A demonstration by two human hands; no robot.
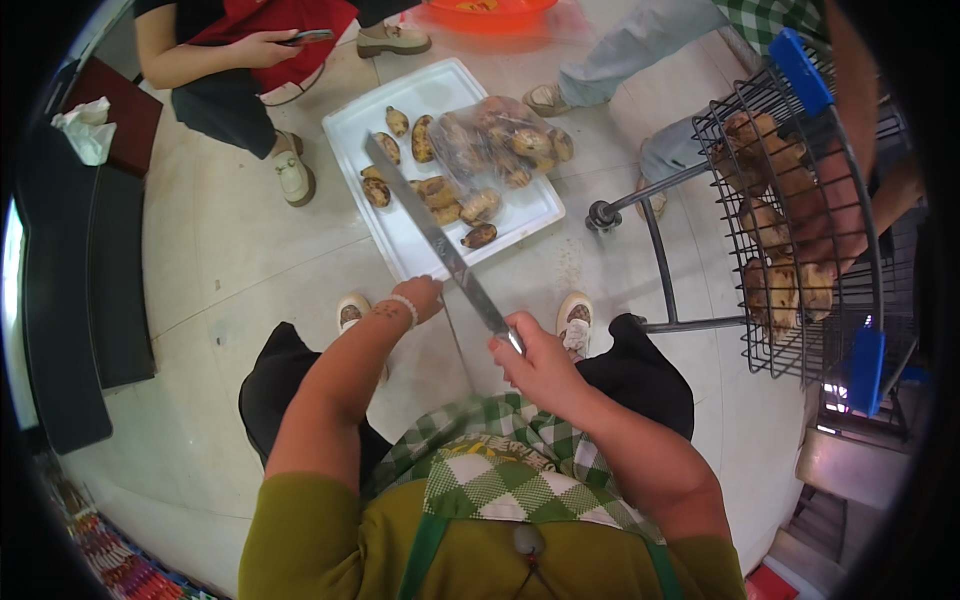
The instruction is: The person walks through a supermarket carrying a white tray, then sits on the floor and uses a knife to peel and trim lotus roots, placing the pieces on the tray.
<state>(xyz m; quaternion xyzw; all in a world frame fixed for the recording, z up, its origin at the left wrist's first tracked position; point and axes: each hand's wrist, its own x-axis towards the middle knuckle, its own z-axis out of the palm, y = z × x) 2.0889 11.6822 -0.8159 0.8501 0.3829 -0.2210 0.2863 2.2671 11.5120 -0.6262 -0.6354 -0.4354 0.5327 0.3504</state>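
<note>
My right hand (534, 355) is closed around the handle of a long-bladed knife (442, 244), whose blade slants up and left over a white plastic tray (349, 124) on the floor. At the tray's near edge is my left hand (421, 297), a beaded bracelet on its wrist; whether it touches the rim or how its fingers lie, I cannot tell. Several brown-spotted, yellowish root pieces or fruits (422, 139) lie loose on the tray. A clear plastic bag (491, 142) with more of them rests on its right part.
At the right, another person's hands (832, 217) reach in by a wire shopping cart (742, 330) holding large brown tubers (772, 292). A person in a red apron (319, 60) crouches at the upper left with a phone (309, 37). An orange basin (491, 16) sits beyond the tray.
</note>
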